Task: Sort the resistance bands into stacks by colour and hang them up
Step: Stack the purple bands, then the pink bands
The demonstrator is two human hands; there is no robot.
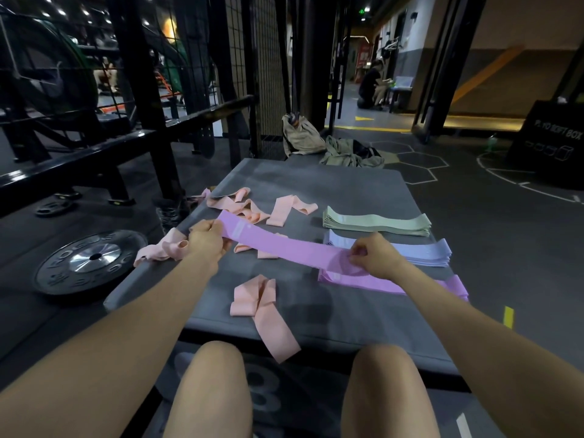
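Hands hold one purple band (284,248) stretched flat above the grey mat (347,184): left hand (207,240) grips its far end, right hand (376,256) pinches the near end over the purple stack (426,284). Three sorted stacks lie right: purple, lilac stack (420,251), green stack (376,221). Loose pink bands (265,298) lie scattered in roughly four clumps.

hands: left (205,243) and right (376,257) grip pink-purple band (284,248) ends; above matching stack (410,284) on mat (316,178)
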